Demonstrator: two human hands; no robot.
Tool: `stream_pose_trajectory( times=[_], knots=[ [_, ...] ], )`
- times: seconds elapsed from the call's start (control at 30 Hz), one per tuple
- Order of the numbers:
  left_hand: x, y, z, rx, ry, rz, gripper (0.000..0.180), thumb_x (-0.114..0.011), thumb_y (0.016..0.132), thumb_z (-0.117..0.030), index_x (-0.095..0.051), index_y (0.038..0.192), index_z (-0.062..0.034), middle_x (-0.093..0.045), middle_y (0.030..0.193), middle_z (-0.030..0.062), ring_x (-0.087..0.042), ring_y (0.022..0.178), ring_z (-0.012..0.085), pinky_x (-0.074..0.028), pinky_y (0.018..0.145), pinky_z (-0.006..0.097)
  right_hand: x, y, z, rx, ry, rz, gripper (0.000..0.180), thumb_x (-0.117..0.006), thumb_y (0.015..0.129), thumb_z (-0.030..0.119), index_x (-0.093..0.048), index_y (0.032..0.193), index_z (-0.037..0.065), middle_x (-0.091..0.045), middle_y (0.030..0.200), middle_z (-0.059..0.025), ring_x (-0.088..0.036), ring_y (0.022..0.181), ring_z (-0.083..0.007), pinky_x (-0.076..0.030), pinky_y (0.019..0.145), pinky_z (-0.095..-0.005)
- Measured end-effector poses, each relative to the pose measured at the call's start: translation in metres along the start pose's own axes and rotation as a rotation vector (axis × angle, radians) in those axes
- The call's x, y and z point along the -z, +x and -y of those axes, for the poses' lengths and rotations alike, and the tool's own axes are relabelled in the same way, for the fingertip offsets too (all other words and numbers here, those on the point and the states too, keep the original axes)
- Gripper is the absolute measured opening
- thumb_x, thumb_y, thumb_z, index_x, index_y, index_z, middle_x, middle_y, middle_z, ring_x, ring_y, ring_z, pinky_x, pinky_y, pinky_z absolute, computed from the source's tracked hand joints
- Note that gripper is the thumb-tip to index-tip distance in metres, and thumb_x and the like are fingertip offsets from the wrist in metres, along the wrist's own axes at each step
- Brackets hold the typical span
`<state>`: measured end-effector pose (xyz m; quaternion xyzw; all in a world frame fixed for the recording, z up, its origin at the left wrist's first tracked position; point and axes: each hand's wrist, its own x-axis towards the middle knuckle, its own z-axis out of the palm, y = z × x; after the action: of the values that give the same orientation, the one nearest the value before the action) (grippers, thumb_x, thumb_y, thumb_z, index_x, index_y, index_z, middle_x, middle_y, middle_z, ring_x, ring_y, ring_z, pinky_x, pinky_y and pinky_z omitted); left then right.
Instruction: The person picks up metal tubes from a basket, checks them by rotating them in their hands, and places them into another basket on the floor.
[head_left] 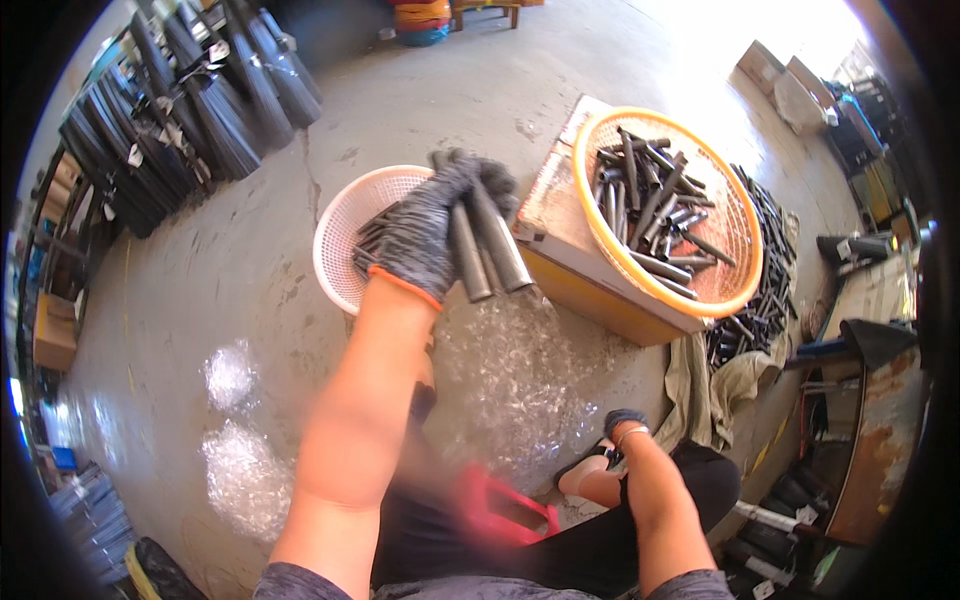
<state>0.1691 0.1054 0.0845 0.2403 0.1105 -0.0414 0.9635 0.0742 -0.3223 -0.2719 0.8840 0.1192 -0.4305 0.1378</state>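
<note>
My left hand (418,235), in a grey-black knit glove with an orange cuff, is closed around a few dark tubes (500,245). Their open ends point down toward me. The hand is raised in front of a white mesh basket (340,215), which has more dark tubes (372,240) inside and is partly covered by the hand. Lower right, my right hand (626,420), in a dark glove, is down beside my sandalled foot (590,470); its fingers do not show clearly.
An orange-rimmed basket (752,270) of short dark tubes stands on a box (560,200), with a tube heap (775,260) on cloth behind. Clear plastic scraps (515,370) litter the floor. A red stool (500,510) is beneath me. Long tube bundles (190,90) lean far left.
</note>
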Motion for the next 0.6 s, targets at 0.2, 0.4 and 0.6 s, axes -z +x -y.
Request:
stream_pose_trajectory(
  times=[0.2,0.4,0.6],
  knots=[
    [0.007,0.006,0.025,0.151,0.253,0.145,0.024,-0.057,0.088,-0.012,-0.054,0.103,0.0058,-0.064,0.092,0.0148,-0.065,0.084,0.0254,-0.056,0.076,0.036,0.165,-0.052,0.082,0.395,1.029,-0.496,0.066,-0.072,0.075,0.022,-0.042,0.132,0.006,-0.054,0.120,-0.0214,-0.055,0.106,-0.0248,-0.048,0.085,-0.0326],
    [-0.014,-0.009,0.057,0.235,0.445,0.348,0.028,-0.056,0.089,-0.016,-0.055,0.109,0.0035,-0.065,0.091,0.0116,-0.065,0.078,0.0200,-0.055,0.072,0.031,0.324,-0.165,0.107,1.032,1.349,-0.735,0.046,-0.055,0.090,0.022,-0.042,0.130,0.006,-0.056,0.102,-0.0063,-0.053,0.086,-0.0129,-0.048,0.067,-0.0243],
    [-0.015,-0.013,0.044,0.302,0.277,0.166,0.028,-0.060,0.087,-0.017,-0.055,0.106,0.0031,-0.063,0.086,0.0086,-0.063,0.076,0.0180,-0.055,0.070,0.031,0.259,-0.100,0.153,1.008,0.980,-1.309,0.022,-0.048,0.093,0.028,-0.049,0.093,0.007,-0.050,0.072,-0.0043,-0.048,0.063,-0.0190,-0.043,0.058,-0.0327]
  ],
)
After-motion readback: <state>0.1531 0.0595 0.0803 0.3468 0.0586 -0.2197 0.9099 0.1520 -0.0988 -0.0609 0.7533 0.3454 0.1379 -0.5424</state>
